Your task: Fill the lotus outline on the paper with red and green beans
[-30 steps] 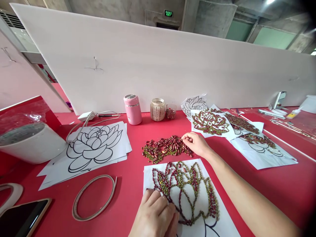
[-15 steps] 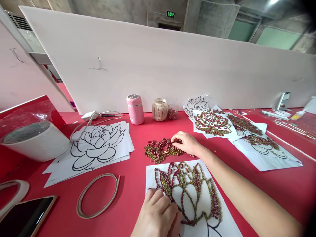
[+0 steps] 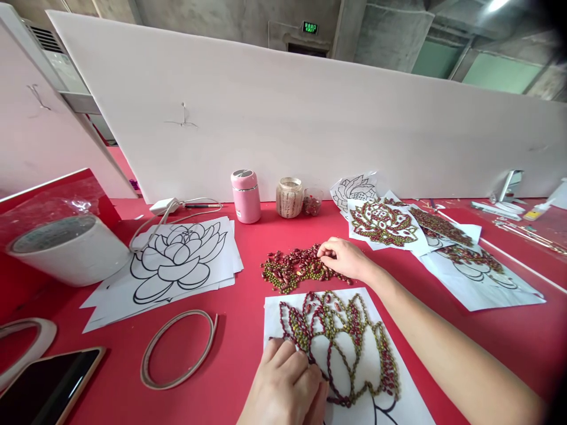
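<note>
A sheet with a lotus drawing (image 3: 339, 348) lies before me, its lines and some petals covered with red and green beans. My left hand (image 3: 286, 383) rests on the sheet's lower left, fingers curled in; anything inside them is hidden. Just beyond the paper's top edge is a loose pile of red and green beans (image 3: 287, 271). At that pile's right side, my right hand (image 3: 343, 258) has thumb and fingertips pinched together among the red beans. Whether a bean is between them is too small to make out.
Blank lotus drawings (image 3: 177, 265), a white roll (image 3: 71, 254), a coiled strip (image 3: 148, 366) and a phone (image 3: 53, 383) lie left. A pink flask (image 3: 246, 198) and glass jar (image 3: 289, 198) stand before the white partition (image 3: 266, 118). Bean-covered sheets (image 3: 383, 223) lie right.
My right hand has shifted slightly to the right along the bean pile, still pinched. My left hand stays on the sheet. The whole view has shifted a little.
</note>
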